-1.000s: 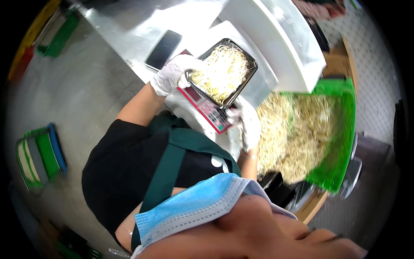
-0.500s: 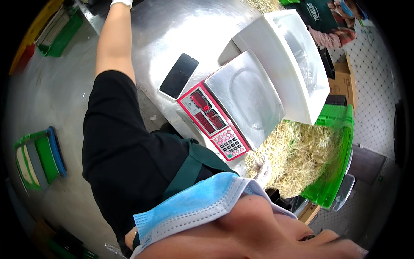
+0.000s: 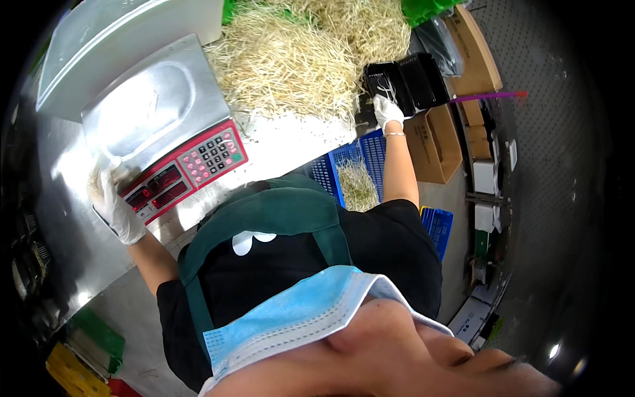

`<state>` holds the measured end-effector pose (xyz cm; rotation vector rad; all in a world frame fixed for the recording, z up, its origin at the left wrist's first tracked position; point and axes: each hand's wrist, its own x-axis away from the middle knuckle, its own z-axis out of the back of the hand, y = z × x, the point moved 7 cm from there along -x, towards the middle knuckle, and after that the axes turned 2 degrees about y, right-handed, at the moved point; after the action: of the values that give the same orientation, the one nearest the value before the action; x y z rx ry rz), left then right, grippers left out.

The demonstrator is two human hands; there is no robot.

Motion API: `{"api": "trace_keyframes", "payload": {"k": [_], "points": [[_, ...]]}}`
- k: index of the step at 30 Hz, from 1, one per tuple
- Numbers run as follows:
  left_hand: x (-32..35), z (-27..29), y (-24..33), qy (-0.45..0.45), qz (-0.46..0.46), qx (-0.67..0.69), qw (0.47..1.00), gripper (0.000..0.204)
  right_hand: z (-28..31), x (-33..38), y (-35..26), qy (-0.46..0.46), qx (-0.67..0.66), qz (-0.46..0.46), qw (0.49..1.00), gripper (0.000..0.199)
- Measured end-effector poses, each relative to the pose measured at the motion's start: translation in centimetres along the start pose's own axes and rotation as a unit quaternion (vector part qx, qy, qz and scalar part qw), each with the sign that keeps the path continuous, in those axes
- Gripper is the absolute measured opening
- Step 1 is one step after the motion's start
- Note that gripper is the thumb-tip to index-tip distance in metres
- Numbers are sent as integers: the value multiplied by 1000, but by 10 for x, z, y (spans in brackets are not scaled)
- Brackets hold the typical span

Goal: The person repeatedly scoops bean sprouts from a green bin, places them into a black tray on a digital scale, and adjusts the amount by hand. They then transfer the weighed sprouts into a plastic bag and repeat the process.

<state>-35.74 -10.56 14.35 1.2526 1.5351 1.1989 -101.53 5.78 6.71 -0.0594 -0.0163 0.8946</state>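
Note:
At the left end of the red-framed digital scale (image 3: 192, 173), my left hand (image 3: 114, 202) in a white glove has its fingers loosely apart, beside the frame's corner. A thin dark edge shows under that hand, too covered to name. The scale's bare metal pan (image 3: 155, 99) lies behind its keypad. To the right, my gloved right hand (image 3: 387, 114) is closed on the near edge of a black plastic tray (image 3: 382, 78). A few pale bean sprouts lie in this tray, just past my fingertips. Another black tray (image 3: 423, 79) sits against its right side.
A large heap of bean sprouts (image 3: 284, 63) covers the table between scale and trays. Behind the scale stands a white plastic bin (image 3: 132, 40). Below the table edge are a blue crate (image 3: 324, 173) holding sprouts and an open cardboard box (image 3: 433, 145).
My view has swung to the right. My left hand has come back from the far table end to the scale. My right hand has moved from the sprouts to the black tray.

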Motion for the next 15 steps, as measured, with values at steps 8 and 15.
{"api": "trace_keyframes", "payload": {"k": [8,15], "points": [[34,-70,-23,-78,-10,-80,994,34,16,12,26,47,26,-93,994,38],[70,-239,-17,-293,66,47,953,50,104,64,-105,143,-8,337,930,34]]}}
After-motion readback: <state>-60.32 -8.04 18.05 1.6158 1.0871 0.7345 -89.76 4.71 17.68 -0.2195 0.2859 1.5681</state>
